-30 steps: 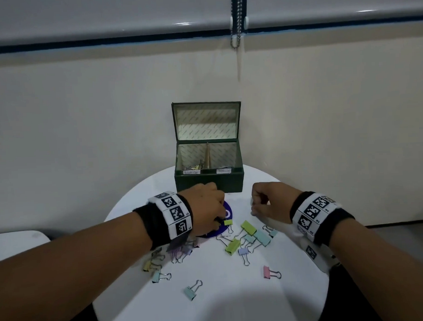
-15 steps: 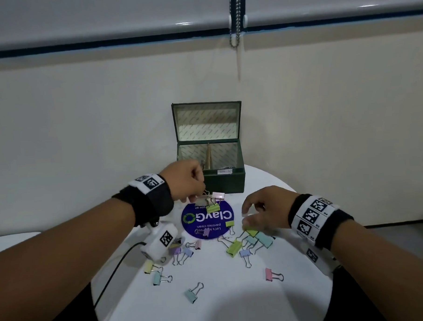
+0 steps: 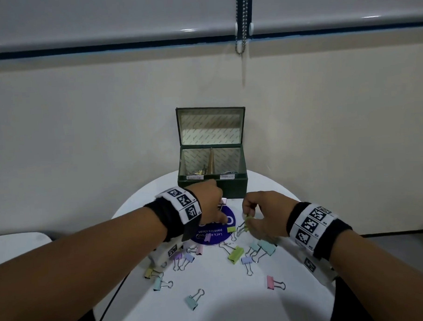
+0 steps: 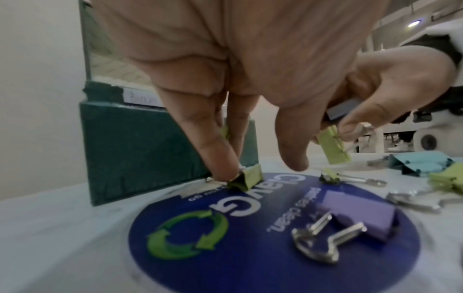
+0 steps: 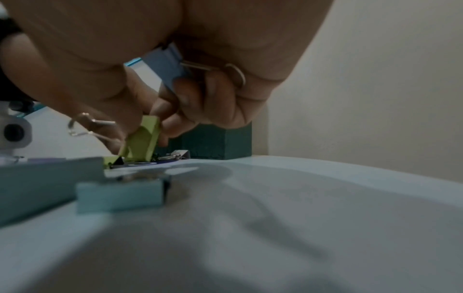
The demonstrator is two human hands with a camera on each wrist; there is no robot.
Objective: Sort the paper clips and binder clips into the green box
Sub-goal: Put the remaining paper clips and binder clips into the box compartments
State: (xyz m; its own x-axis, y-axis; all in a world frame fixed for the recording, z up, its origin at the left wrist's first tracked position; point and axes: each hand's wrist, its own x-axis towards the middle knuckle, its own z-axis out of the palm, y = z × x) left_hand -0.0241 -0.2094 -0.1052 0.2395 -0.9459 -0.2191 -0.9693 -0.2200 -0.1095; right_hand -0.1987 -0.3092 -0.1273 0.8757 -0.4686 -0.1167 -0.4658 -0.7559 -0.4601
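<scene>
The open green box [image 3: 213,188] stands at the back of the round white table [image 3: 226,303]; a divider splits it, and clips lie in both halves. Several pastel binder clips lie loose in front of it. My left hand [image 3: 211,205] points down at the blue sticker [image 4: 225,257]. Its index fingertip [image 4: 220,168] presses the wire of a green binder clip [image 4: 248,177], with the thumb apart. My right hand [image 3: 260,214] pinches another green binder clip [image 5: 141,141] just above the table. A blue clip [image 5: 165,66] is tucked under its curled fingers.
A purple clip [image 4: 355,214] lies on the sticker, and a pink one [image 3: 223,201] lies by the box front. Teal clips [image 3: 265,246] sit under my right wrist. The wall stands right behind the box. A second white surface [image 3: 15,246] is at the left.
My left hand has come down from beside the box front onto the sticker's far edge. My right hand has lifted a green clip out of the pile.
</scene>
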